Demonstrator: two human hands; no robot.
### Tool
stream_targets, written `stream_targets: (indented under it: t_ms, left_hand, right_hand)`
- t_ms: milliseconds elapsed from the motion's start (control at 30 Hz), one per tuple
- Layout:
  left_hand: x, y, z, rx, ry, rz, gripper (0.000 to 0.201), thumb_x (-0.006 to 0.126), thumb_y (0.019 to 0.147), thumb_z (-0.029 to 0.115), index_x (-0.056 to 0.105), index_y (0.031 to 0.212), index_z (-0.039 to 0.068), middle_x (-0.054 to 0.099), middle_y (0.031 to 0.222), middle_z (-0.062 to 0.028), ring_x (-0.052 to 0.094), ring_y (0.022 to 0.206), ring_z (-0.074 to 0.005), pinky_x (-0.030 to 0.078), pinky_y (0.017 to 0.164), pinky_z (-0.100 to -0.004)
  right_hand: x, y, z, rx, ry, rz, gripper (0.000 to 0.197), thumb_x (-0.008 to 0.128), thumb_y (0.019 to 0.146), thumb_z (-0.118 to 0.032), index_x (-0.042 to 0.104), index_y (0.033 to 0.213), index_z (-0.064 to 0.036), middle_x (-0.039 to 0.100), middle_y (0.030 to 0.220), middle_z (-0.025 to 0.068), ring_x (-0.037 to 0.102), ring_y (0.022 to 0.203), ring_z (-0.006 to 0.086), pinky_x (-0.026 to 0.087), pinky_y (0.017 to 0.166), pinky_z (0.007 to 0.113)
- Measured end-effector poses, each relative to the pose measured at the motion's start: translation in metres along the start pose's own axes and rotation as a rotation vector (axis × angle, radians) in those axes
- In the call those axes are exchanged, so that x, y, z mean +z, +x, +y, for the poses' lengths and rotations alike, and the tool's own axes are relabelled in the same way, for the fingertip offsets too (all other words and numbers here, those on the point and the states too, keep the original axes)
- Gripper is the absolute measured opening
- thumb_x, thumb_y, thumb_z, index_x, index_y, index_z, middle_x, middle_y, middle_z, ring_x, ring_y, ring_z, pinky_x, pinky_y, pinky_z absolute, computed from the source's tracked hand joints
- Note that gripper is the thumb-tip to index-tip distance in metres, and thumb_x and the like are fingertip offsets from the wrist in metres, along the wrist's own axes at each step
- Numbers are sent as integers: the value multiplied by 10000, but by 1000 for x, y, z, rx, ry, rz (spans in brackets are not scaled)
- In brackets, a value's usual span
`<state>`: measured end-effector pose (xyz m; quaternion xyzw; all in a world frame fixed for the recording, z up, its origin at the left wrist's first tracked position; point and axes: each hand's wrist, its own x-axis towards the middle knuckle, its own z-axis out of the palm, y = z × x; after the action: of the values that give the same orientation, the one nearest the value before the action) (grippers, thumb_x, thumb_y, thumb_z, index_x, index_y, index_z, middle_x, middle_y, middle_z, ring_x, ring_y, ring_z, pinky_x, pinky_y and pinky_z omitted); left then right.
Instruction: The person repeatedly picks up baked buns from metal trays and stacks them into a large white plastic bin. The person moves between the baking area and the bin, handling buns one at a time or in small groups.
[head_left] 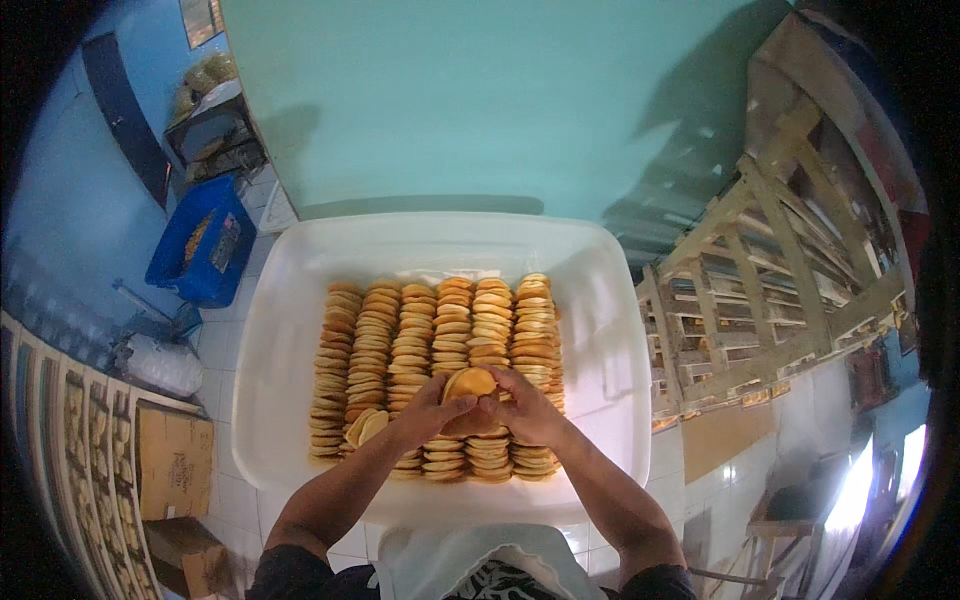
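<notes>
Both my hands meet over a large white plastic tub (610,400), gripping a small stack of round golden pancakes (470,384) between them. My left hand (432,410) wraps its fingers around the stack's left side, thumb laid across the front. On the other side my right hand (524,405) holds the same stack, its thumb near the left one. Below and beyond them, long rows of pancakes (373,335) stand on edge, packed side by side in the tub. A few loose pancakes (366,428) lie tilted on a row left of my left wrist.
Behind the tub rises a pale green wall (450,110). At right stands a wooden slatted rack (770,260). To the left are a blue bin (210,265), a filled clear bag (160,365), cardboard boxes (175,460) and a rack of trays (95,450). White tiles (225,345) cover the floor.
</notes>
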<state>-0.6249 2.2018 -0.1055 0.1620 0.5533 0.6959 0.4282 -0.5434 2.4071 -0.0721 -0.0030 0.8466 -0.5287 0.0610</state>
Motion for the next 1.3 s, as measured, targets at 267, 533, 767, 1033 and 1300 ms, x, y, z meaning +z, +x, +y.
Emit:
stream_targets:
  t_ms: [267, 533, 767, 1033, 1300]
  left_hand:
    - [7, 38, 5, 160, 325, 118, 581, 619, 991, 373, 434, 1384, -13, 534, 1247, -172, 544, 1195, -254, 479, 982, -385]
    - [-88, -25, -6, -140, 909, 200, 513, 599, 981, 354, 537, 1341, -6, 535, 1323, -237, 511, 1249, -367, 428, 1031, -444]
    - [-137, -77, -15, -123, 911, 354, 437, 610, 920, 216, 580, 1293, -10, 644, 1158, -239, 608, 1103, -389, 473, 952, -470]
    - [-144, -57, -35, -536, 1099, 216, 551, 652, 933, 429, 583, 1216, -39, 634, 1189, -245, 624, 1101, -399, 500, 916, -476]
    - [-124, -40, -24, -398, 738, 196, 558, 690, 920, 303, 498, 1335, -15, 624, 1208, -223, 633, 1099, -357, 511, 944, -439]
  right_hand:
    - [-29, 3, -14, -33, -124, 346, 735, 719, 913, -268, 336, 1492, -27, 525, 1348, 221, 548, 1226, 331, 490, 1008, 429]
    - [-118, 92, 83, 363, -1116, 552, 614, 667, 890, -293, 439, 1414, -69, 602, 1227, 128, 559, 1169, 330, 467, 992, 439]
    - [-123, 152, 204, 262, -1043, 624, 391, 541, 962, -325, 581, 1256, -70, 635, 1155, 155, 586, 1133, 328, 496, 943, 457]
    - [-118, 126, 146, 320, -1111, 344, 488, 600, 969, -256, 453, 1400, -81, 474, 1438, 169, 459, 1332, 364, 411, 1087, 466]
    - [-20, 49, 37, 323, -238, -102, 600, 689, 935, -344, 472, 1407, -43, 598, 1336, 184, 595, 1205, 332, 458, 1051, 415]
